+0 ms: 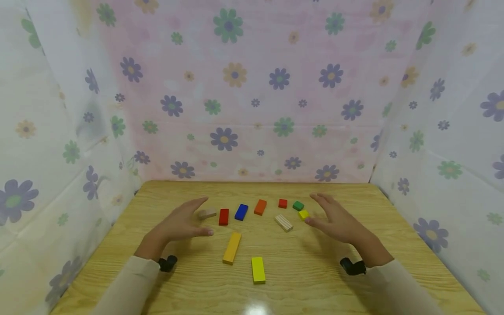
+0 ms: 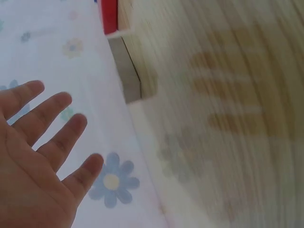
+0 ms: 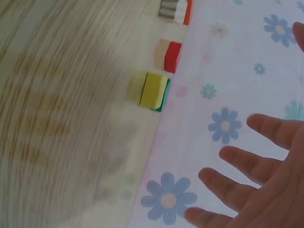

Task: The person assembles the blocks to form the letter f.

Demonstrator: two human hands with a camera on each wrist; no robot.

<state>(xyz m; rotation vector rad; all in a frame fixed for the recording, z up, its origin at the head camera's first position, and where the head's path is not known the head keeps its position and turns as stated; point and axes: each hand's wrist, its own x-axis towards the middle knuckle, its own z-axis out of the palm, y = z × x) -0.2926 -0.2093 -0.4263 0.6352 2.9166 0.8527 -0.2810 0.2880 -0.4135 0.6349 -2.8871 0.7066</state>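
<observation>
My left hand (image 1: 177, 224) hovers over the left of the wooden table with fingers spread, holding nothing. Nearest to it lies a plain wood block (image 1: 208, 213), partly behind the hand, with a red block (image 1: 223, 217) and a blue block (image 1: 241, 212) further right. My right hand (image 1: 338, 221), also spread and without anything in it, is over the right side. Its thumb overlaps the edge of a small yellow block (image 1: 303, 215) in the head view. Close by are a small green block (image 1: 298, 205), a small red block (image 1: 282, 203) and a ridged wood block (image 1: 284, 222).
An orange-red block (image 1: 260, 207) lies mid-row. Closer to me are a long orange-yellow block (image 1: 232, 248) and a bright yellow block (image 1: 258, 270). Flowered cloth (image 1: 252, 109) walls in the table (image 1: 315, 288) at the back and both sides.
</observation>
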